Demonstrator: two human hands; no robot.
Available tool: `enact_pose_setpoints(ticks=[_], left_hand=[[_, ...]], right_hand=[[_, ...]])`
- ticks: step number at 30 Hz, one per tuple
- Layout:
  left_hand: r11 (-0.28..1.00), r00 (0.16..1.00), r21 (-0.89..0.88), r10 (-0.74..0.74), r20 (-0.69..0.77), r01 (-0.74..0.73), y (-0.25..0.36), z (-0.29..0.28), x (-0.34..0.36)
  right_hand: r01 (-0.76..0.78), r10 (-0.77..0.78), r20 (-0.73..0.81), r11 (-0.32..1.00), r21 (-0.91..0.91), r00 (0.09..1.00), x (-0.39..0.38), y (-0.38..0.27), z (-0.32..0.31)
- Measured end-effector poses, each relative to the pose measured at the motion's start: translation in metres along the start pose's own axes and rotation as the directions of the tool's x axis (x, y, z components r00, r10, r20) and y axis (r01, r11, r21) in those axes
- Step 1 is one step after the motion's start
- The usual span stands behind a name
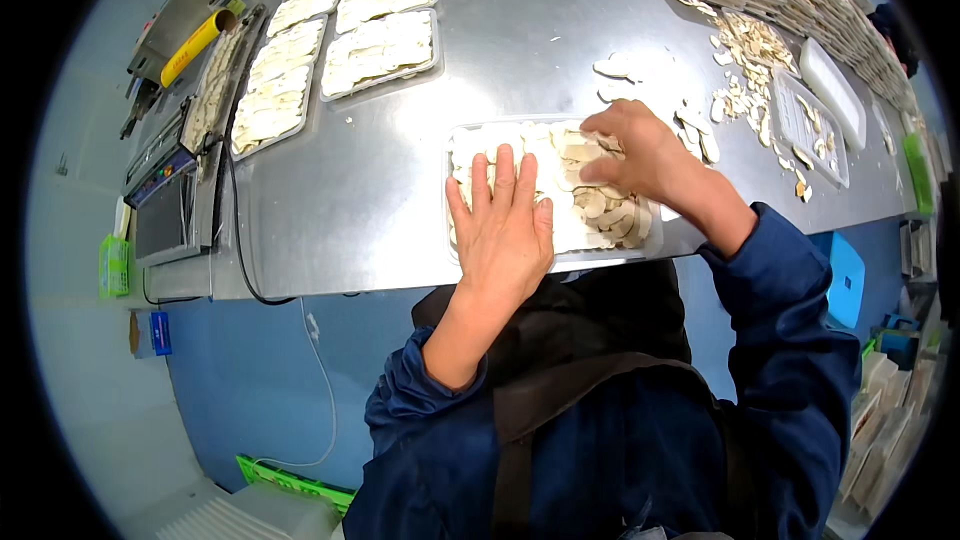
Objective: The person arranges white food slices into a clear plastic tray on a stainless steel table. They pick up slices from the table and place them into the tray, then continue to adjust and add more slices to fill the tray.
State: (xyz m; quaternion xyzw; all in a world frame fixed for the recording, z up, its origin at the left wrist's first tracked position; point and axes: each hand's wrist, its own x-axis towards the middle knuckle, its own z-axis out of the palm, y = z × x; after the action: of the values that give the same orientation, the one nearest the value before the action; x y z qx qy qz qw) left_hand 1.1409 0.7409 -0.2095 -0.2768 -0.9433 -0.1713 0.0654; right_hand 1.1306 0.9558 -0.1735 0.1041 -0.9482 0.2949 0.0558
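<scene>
Steel table [380, 190]: we see the clear tray [455, 155] at its near edge, just in front of our body.
Tray axis: long side runs left to right, parallel to the table edge.
Slices [600, 215]: pale, flat, they fill the tray; we cannot tell what food they are.
Left hand [503, 225]: fingers released and spread, palm flat on the slices in the left half.
Right hand [635, 150]: fingers curled on slices at the far right corner, pinching or only pressing we cannot tell.
Nearer hand: the right one, for the loose slices [700, 135] lying just right of the tray.
</scene>
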Motion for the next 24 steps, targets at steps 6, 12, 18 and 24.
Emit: enact_pose_setpoints(ticks=[6,12,18,24], left_hand=[[1.0,1.0,-0.01,0.007,-0.024,-0.008,0.0,0.003,0.0],[1.0,1.0,-0.009,0.005,-0.031,-0.006,-0.001,0.003,0.0],[1.0,1.0,0.0,0.001,-0.003,-0.001,-0.001,-0.001,0.0],[1.0,1.0,-0.014,0.009,-0.014,-0.009,0.001,0.0,0.0]], right_hand=[[-0.087,0.09,0.104,0.996,-0.031,0.99,-0.005,-0.011,0.008],[-0.243,0.227,0.119,0.958,0.15,0.967,-0.005,-0.016,0.007],[-0.289,0.307,-0.114,0.946,0.148,0.945,0.044,0.043,-0.026],[-0.129,0.106,-0.218,0.987,-0.096,0.97,0.059,0.074,-0.017]])
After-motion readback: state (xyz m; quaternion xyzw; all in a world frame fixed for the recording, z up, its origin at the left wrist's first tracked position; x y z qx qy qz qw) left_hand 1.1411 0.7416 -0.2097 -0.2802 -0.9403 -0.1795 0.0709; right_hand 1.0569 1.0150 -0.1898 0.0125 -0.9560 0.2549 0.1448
